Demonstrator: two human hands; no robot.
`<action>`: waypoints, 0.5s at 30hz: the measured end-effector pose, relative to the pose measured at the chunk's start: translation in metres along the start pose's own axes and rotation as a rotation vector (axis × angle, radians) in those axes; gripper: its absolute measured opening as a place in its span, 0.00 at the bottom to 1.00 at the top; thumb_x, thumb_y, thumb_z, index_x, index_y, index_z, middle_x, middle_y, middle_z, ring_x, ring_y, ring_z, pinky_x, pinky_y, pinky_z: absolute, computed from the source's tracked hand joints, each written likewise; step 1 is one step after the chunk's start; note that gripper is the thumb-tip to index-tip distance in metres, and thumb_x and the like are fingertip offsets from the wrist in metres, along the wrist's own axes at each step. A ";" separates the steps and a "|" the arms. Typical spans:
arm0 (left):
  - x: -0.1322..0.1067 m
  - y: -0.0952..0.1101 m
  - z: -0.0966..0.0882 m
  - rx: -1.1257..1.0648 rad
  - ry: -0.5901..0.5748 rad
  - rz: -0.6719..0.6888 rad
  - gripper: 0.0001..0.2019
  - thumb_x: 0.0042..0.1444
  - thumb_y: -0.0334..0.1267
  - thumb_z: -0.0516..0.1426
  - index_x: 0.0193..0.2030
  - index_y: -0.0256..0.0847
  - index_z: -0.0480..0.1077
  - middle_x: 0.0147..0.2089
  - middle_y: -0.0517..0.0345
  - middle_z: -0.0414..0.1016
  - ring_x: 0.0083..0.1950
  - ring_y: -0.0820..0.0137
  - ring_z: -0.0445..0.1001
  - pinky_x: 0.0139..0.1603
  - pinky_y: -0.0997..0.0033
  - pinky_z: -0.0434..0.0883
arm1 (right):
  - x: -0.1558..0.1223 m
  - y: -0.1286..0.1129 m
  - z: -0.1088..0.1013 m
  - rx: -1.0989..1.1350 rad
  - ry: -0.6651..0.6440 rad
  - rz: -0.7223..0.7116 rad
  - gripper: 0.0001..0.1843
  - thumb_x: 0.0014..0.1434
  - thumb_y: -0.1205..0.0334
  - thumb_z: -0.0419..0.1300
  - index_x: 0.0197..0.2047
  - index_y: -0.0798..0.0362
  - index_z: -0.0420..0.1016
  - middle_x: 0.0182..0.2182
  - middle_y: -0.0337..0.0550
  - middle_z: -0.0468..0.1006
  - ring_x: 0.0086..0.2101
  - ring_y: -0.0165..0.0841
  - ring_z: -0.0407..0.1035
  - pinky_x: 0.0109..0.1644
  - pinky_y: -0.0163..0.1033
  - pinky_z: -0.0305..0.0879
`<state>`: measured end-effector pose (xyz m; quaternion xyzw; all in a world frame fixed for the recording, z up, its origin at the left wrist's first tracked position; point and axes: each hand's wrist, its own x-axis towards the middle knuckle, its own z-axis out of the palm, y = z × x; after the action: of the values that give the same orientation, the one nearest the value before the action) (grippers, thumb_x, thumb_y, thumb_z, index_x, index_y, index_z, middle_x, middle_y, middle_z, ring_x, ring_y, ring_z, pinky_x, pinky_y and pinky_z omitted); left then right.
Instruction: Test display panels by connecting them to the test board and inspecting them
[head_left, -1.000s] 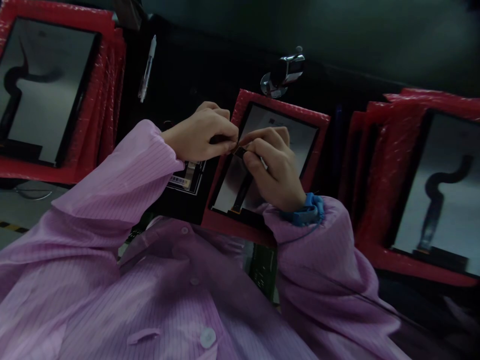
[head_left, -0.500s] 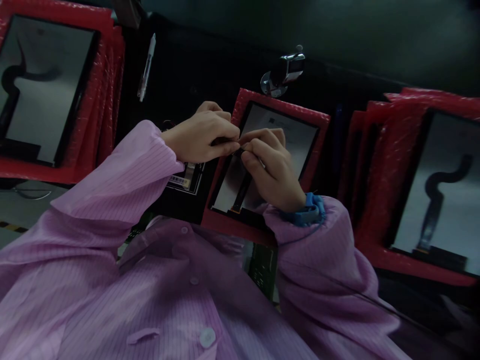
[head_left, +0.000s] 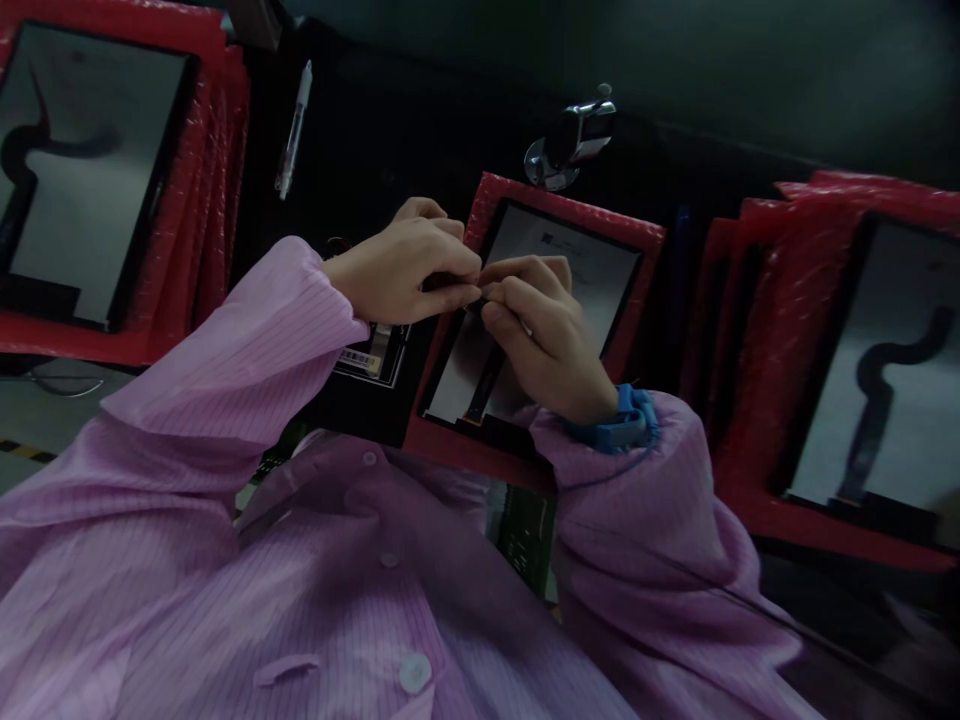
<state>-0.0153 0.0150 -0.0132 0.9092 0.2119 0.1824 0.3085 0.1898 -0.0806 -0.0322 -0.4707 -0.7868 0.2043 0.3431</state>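
Note:
A display panel with a pale grey back and dark edges lies on a red bubble-wrap sheet. From its lower edge a dark flat flex cable runs up towards my fingers. My right hand, a blue strap round its wrist, is closed in a pinch on the cable's upper end. Thumb and finger of my left hand are pinched together and meet the right fingertips over the panel's left side. Whatever small piece sits between the left fingertips is hidden.
Similar panels on stacked red bubble wrap lie at left and right. A pen lies beyond my left hand. A shiny metal object stands behind the middle panel. A labelled part shows under my left forearm.
Both hands hold nearly the same pinch at the same spot. The view has shifted very slightly; otherwise little differs.

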 end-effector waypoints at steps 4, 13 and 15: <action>0.000 0.000 0.000 0.025 -0.002 0.000 0.12 0.65 0.41 0.60 0.31 0.42 0.76 0.29 0.61 0.75 0.40 0.66 0.76 0.64 0.51 0.64 | 0.000 -0.001 -0.003 0.010 -0.018 0.021 0.15 0.74 0.54 0.51 0.37 0.50 0.70 0.49 0.46 0.76 0.52 0.41 0.65 0.61 0.55 0.63; 0.002 0.005 -0.005 0.051 0.097 0.007 0.10 0.63 0.45 0.63 0.34 0.44 0.81 0.39 0.55 0.80 0.45 0.63 0.76 0.60 0.50 0.65 | 0.000 -0.001 -0.003 -0.010 0.033 -0.005 0.15 0.74 0.54 0.50 0.38 0.50 0.69 0.51 0.47 0.76 0.52 0.41 0.64 0.61 0.55 0.64; 0.002 0.007 -0.005 0.038 0.111 -0.018 0.09 0.62 0.44 0.64 0.33 0.43 0.81 0.39 0.55 0.79 0.47 0.62 0.76 0.58 0.51 0.66 | 0.000 -0.001 -0.002 -0.008 0.027 0.003 0.15 0.74 0.54 0.49 0.38 0.50 0.70 0.51 0.48 0.75 0.53 0.41 0.64 0.62 0.56 0.63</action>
<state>-0.0138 0.0131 -0.0048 0.9014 0.2402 0.2257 0.2806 0.1906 -0.0815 -0.0303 -0.4759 -0.7821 0.1953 0.3517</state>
